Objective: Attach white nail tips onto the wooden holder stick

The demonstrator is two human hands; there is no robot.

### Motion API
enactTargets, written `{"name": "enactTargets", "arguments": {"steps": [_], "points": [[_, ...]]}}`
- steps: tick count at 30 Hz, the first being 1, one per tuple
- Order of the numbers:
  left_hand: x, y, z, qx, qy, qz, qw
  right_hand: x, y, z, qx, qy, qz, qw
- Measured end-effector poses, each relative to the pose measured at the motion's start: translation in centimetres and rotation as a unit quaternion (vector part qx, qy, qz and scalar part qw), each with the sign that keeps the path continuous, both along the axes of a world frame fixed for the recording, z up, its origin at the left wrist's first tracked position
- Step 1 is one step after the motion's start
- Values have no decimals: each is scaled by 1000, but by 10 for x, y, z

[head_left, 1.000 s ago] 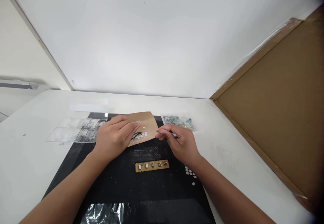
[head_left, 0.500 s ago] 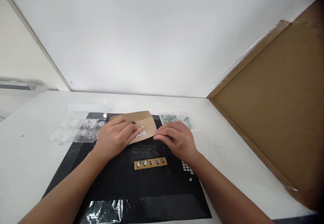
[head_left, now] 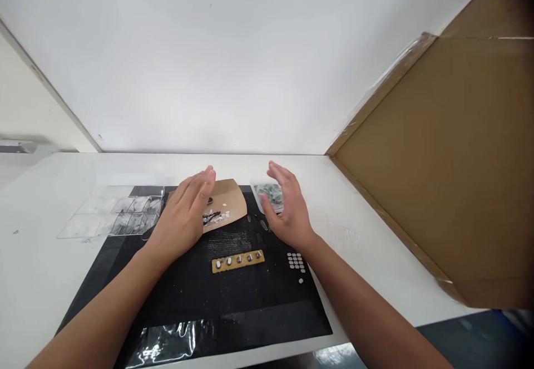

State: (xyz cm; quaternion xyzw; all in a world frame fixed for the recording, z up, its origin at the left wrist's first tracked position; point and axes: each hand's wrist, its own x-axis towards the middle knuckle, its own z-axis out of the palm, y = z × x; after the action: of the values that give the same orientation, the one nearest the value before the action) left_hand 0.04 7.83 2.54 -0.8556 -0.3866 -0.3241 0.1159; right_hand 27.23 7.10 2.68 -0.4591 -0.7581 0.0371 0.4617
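Note:
My left hand is raised over the left part of a brown paper sheet, fingers stretched out, holding nothing visible. My right hand is open to the right of the sheet, thumb and fingers apart, partly covering a tray of greenish translucent pieces. On the paper lie small white pieces, thin dark pieces and a dark round item, partly hidden by my left hand. Nearer me is a yellow-brown strip carrying a row of small round mounts with white or shiny pieces on top.
A black mat covers the middle of the white table. A clear compartment box stands at left. White oval stickers lie near the mat's right edge. Cardboard stands at right; a white wall rises behind.
Both hands have risen and opened. My left hand has left the white pieces, and my right has moved off the paper's edge, uncovering small translucent pieces on the mat. The view has shifted slightly.

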Motion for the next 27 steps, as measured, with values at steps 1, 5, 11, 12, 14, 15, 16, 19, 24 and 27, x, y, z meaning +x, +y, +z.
{"name": "enactTargets", "arguments": {"steps": [1,5,11,12,14,15,16,19,24,27], "points": [[2,-2,1,-4,-2,-1,1000,0,-1,1,11,-20,-6,1000],[7,-11,10,0,-16,-27,1000,1,-6,4,-9,-18,44,999],[11,-27,16,30,41,-129,990,-13,-22,8,-202,148,199,947],[12,-29,15,27,58,-145,987,-17,-25,10,-248,198,227,921],[16,-31,13,8,88,-168,982,-25,-31,15,-346,290,307,838],[18,-32,13,-5,99,-173,980,-29,-34,18,-387,348,348,779],[19,-32,12,-17,106,-174,979,-32,-36,22,-421,396,388,718],[22,-32,16,-26,107,-156,982,-35,-37,29,-468,484,445,590],[16,-27,22,-16,76,-62,995,-27,-33,33,-461,517,463,554],[8,-18,16,-5,42,5,999,-23,-32,34,-453,511,457,570]]}}
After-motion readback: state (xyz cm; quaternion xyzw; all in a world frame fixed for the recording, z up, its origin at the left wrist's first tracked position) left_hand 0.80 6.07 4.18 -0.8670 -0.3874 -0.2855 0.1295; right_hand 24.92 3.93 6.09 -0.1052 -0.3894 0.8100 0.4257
